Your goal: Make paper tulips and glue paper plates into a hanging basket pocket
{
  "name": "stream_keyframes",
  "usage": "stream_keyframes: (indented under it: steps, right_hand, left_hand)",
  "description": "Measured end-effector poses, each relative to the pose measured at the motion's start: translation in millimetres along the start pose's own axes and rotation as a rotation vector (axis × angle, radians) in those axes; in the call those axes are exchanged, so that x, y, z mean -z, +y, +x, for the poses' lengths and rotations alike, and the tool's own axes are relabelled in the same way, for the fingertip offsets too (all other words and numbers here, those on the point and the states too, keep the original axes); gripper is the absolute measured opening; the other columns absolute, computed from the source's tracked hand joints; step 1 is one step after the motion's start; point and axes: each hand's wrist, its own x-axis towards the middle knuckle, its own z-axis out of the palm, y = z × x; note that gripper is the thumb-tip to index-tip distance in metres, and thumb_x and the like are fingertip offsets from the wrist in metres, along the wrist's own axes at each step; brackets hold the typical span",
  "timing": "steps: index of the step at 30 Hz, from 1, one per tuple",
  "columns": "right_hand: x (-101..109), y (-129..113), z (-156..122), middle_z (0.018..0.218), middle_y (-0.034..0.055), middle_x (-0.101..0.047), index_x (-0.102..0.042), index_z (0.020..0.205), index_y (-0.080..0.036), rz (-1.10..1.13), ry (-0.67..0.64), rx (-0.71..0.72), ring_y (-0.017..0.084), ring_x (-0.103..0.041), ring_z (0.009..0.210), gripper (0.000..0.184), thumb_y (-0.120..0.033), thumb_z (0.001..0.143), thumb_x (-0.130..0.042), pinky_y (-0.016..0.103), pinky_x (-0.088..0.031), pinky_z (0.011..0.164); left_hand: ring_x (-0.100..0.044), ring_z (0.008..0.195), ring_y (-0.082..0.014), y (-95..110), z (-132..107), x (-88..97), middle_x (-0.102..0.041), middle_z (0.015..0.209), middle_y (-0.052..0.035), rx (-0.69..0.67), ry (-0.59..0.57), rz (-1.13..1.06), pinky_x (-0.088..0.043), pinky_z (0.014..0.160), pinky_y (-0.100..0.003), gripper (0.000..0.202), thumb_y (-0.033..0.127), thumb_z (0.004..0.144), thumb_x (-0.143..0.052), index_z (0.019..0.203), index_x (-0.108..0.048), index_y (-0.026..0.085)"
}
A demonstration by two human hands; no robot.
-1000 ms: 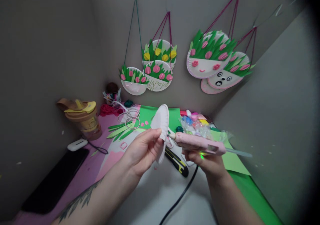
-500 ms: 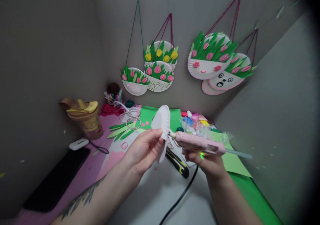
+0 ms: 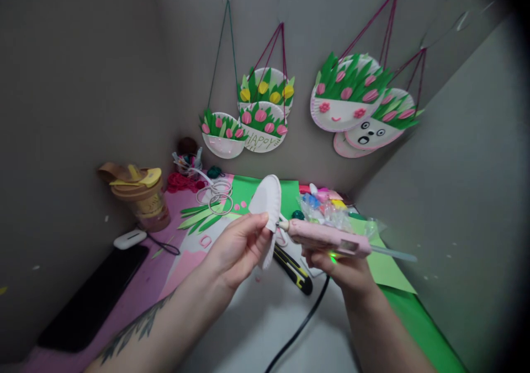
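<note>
My left hand [image 3: 238, 249] pinches a white paper plate piece [image 3: 266, 202], held edge-on and upright above the table. My right hand [image 3: 343, 268] grips a pink hot glue gun [image 3: 327, 236] from below. The gun's nozzle points left and touches the plate's rim near my left thumb. A clear glue stick [image 3: 395, 254] juts from the gun's back, and its black cord [image 3: 298, 329] runs down toward me.
A yellow-black utility knife [image 3: 295, 268] lies below the plate. Green paper leaves [image 3: 199, 218], white rings [image 3: 215, 193], a bag of coloured bits [image 3: 325, 207], a lidded cup [image 3: 138, 193] and a black phone [image 3: 91, 298] sit on the table. Finished plate baskets [image 3: 260, 113] hang on the wall.
The glue gun's nozzle has edged slightly left along the plate's rim. Both hands stay in nearly the same place.
</note>
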Motion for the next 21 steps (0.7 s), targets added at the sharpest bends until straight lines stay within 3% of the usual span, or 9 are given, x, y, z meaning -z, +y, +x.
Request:
stream_keyframes:
  steps: [7,12,17,21]
  right_hand:
    - [0.3,-4.6,2.7,0.08,0.0048,-0.068,-0.071,0.098,-0.026,-0.04,0.042,0.0,0.018,-0.062,0.064,0.017,-0.03,0.082,-0.069,0.028,-0.052,0.052]
    - [4.2,-4.1,2.3,0.071,0.0025,-0.066,-0.071,0.1,-0.025,-0.092,-0.028,0.026,0.016,-0.059,0.056,0.021,-0.029,0.08,-0.07,0.026,-0.049,0.047]
    - [6.8,-4.0,0.7,0.068,0.001,-0.065,-0.07,0.102,-0.024,-0.072,0.04,0.038,0.014,-0.056,0.052,0.019,-0.028,0.084,-0.066,0.026,-0.049,0.05]
    - [7.5,-9.7,3.7,0.076,0.0032,-0.067,-0.071,0.102,-0.024,-0.187,-0.01,0.029,0.016,-0.06,0.061,0.021,-0.025,0.082,-0.067,0.026,-0.05,0.054]
  left_hand:
    - [-0.059,0.048,-0.0044,0.0,0.4,-0.8,-0.061,0.061,-0.003,-0.019,0.016,0.008,-0.052,0.048,-0.009,0.02,-0.004,0.082,-0.049,0.068,-0.059,0.006]
    - [-0.058,0.049,-0.004,0.4,0.5,-0.4,-0.061,0.064,-0.0022,-0.053,0.024,0.027,-0.051,0.048,-0.008,0.012,-0.004,0.077,-0.056,0.073,-0.06,0.007]
    - [-0.059,0.055,-0.0045,0.1,1.3,4.3,-0.065,0.075,0.0001,-0.275,-0.076,0.115,-0.051,0.053,-0.012,0.025,0.001,0.068,-0.069,0.089,-0.06,0.011]
    - [-0.061,0.064,-0.0073,-0.6,1.5,5.9,-0.067,0.085,0.0006,-0.468,-0.091,0.225,-0.05,0.058,-0.016,0.045,0.009,0.061,-0.077,0.101,-0.058,0.017]
